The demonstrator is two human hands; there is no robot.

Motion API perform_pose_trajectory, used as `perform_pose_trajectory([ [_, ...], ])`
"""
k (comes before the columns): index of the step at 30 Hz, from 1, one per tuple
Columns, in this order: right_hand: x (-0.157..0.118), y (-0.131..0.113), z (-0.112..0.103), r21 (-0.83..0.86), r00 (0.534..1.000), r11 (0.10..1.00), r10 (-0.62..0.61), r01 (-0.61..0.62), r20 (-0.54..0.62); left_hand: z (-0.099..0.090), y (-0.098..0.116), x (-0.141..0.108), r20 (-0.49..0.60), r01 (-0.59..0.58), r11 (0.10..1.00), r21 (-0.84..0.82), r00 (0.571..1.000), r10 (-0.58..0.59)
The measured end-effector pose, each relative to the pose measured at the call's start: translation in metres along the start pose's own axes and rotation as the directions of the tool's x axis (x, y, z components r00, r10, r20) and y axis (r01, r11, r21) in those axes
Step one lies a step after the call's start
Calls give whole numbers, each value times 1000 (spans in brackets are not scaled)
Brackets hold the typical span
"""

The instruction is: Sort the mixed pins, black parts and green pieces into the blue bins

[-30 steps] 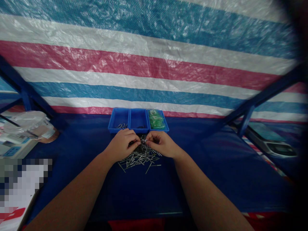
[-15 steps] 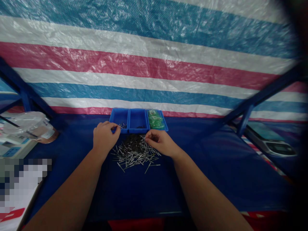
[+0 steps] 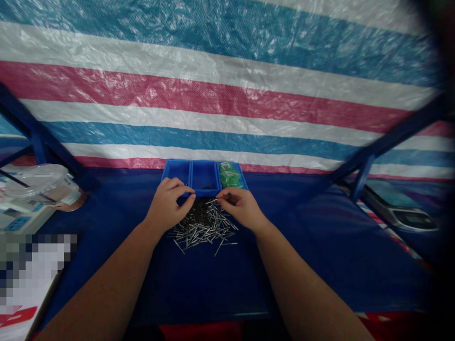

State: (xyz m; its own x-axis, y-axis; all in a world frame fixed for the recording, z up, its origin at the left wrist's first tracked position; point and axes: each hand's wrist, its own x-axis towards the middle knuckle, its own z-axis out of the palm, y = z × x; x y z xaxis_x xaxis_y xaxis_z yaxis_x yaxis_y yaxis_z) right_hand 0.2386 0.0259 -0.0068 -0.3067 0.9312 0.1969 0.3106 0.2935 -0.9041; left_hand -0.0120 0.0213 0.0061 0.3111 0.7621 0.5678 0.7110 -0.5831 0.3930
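Note:
A loose pile of slim metal pins [image 3: 201, 229], silver with a darker heap at the back, lies on the blue table in front of me. My right hand [image 3: 241, 206] pinches one silver pin [image 3: 212, 201] by its end above the right side of the pile. Over the pile's left rear, my left hand [image 3: 170, 201] has thumb and forefinger pressed together; anything between them is too small to make out. Its fingers partly cover the left blue tray [image 3: 177, 166]. The middle blue tray [image 3: 204, 173] holds a few small dark pieces in its front corner.
Green plastic packets [image 3: 231, 175] fill the right blue tray [image 3: 243, 177]. A clear lidded tub [image 3: 46, 184] stands at the left, and a digital scale [image 3: 405, 213] at the right. Blue frame bars [image 3: 362, 177] slant on both sides. A striped sheet [image 3: 227, 94] hangs behind.
My left hand has moved right, from the left tray to the back of the pile near my right hand. The right hand has barely shifted; the pin in it now shows more clearly.

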Motion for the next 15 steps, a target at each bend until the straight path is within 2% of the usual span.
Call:
perform_pose_trajectory([
  [3, 1, -2, 3, 131, 1000, 991, 0, 0, 0, 4, 10, -1, 152, -112, 988, -107, 980, 128],
  [6, 1, -6, 4, 224, 1000, 974, 16, -21, 24, 7, 10, -1, 243, -135, 979, -152, 955, 170],
  [15, -2, -9, 4, 229, 997, 972, 28, -44, 72, 4, 11, -1, 235, -124, 977, -175, 958, 163],
])
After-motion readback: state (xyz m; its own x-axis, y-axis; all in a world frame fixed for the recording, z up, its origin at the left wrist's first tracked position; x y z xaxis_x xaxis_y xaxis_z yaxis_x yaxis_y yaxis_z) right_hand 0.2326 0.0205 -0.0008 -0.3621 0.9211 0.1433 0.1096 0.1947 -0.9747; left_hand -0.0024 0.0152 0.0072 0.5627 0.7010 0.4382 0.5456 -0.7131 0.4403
